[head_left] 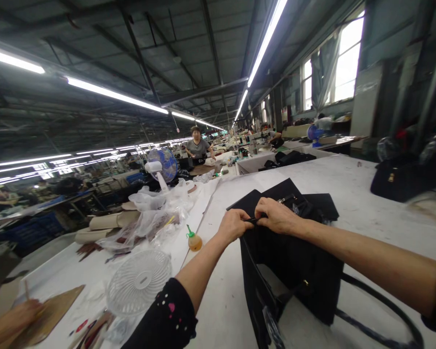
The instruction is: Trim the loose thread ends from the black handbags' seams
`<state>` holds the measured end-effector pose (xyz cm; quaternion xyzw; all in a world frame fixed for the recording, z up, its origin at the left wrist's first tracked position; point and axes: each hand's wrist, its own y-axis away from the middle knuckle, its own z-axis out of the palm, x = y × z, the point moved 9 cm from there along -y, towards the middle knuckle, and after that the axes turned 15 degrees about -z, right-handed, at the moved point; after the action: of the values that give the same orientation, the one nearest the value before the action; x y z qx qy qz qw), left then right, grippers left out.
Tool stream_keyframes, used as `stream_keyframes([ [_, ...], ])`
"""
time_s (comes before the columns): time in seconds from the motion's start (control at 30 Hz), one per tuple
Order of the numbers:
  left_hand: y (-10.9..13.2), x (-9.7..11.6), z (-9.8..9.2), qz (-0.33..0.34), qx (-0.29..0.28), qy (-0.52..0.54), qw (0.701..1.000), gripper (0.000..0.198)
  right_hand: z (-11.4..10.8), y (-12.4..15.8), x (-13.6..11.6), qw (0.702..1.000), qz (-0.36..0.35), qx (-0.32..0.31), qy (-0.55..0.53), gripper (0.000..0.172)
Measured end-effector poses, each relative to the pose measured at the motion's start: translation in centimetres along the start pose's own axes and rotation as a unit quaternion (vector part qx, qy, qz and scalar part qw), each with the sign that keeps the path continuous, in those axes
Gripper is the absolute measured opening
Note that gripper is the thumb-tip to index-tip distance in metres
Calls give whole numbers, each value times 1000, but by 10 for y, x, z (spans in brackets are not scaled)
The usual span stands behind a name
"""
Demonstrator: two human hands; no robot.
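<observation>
A black handbag [308, 271] stands on the white table with its long handle looping out to the lower right. My left hand [235, 225] is closed, its fingertips pinching the bag's upper edge. Close beside it, my right hand [278, 215] is also closed on that edge, thumb and fingers together. What lies right between the fingertips is a narrow black piece, mostly hidden. Stiff black flaps [323, 206] and some metal fittings show behind my right hand.
Left of the bag are a small glue bottle [194, 240] with a green nozzle, a white fan [140, 282] and crumpled plastic [160, 206]. Another person's hand [25, 315] rests on a brown board [58, 308] at lower left. A second black bag [396, 179] stands at right.
</observation>
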<state>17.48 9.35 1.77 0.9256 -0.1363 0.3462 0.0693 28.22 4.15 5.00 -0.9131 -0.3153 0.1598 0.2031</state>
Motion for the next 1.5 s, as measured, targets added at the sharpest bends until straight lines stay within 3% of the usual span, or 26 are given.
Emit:
stream_keyframes([
  [0.53, -7, -1, 9, 30, -28, 20, 999, 22, 0, 4, 5, 999, 34, 8, -1, 7],
  [0.73, -7, 0, 5, 25, -13, 23, 999, 26, -3, 5, 15, 995, 77, 51, -45, 9],
  [0.87, -6, -3, 1, 1, 12, 5, 1000, 22, -14, 21, 47, 952, 169, 158, -202, 10],
  [0.97, -4, -5, -1, -1, 19, -2, 1000, 18, -22, 40, 68, 913, 242, 213, -249, 13],
  [1.03, -3, -6, -1, -1, 17, 1, 1000, 18, -22, 41, 69, 917, 240, 193, -253, 17],
  [1.2, -2, -7, 1, 5, 16, -1, 1000, 19, -1, 22, 44, 954, 164, 49, -248, 28],
  [1.27, -1, -8, 1, 6, 17, -3, 1000, 19, 5, 18, 38, 963, 161, 7, -216, 25],
  [1.37, 0, -9, 0, 9, 8, 5, 1000, 19, 6, 15, 33, 974, 164, -20, -157, 18],
  [1.5, 1, -11, 1, 8, -25, 16, 1000, 22, 4, 14, 30, 978, 153, -7, -138, 18],
])
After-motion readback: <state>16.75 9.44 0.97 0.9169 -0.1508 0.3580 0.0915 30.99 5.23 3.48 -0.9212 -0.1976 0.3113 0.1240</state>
